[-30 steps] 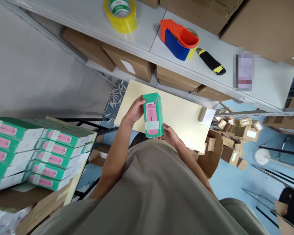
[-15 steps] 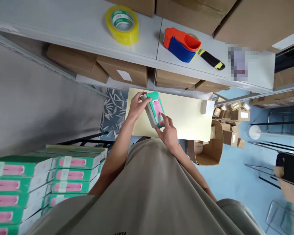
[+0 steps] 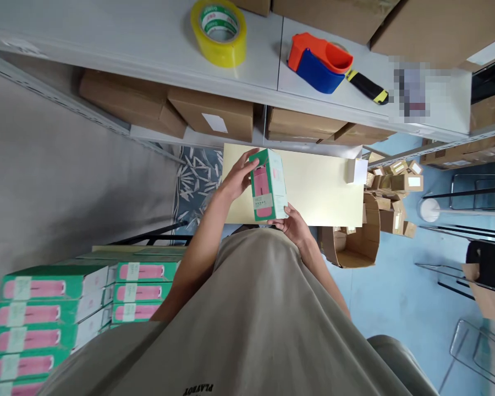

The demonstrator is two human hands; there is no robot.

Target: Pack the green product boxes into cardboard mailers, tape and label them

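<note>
Two bare hands on one green box [image 3: 268,186], held up over the near part of a pale yellow tabletop [image 3: 322,192]; pinched near its top by the left hand [image 3: 238,175], with fingertips on the green face and edge; gripped at its lower corner by the right hand [image 3: 293,226], with thumb against the white side and fingers curled beneath, partly hidden; tilted slightly, with a pink bottle-shaped picture, a pale band and a white side of small print in view, the print too small to read.

At the right end of the tabletop, a small white box [image 3: 357,171]; just past that end, an open carton [image 3: 363,242] beside a heap of small brown cartons [image 3: 398,184]; on the grey shelf [image 3: 259,55] above, from left to right, a yellow tape roll [image 3: 225,52], an orange and blue tape dispenser [image 3: 319,63], a black and yellow cutter [image 3: 367,88] close beside it, and a pixelated item [image 3: 412,91]; on the level below, brown boxes [image 3: 214,113]; at lower left, stacked green boxes [image 3: 33,313] with similar pink pictures.
</note>
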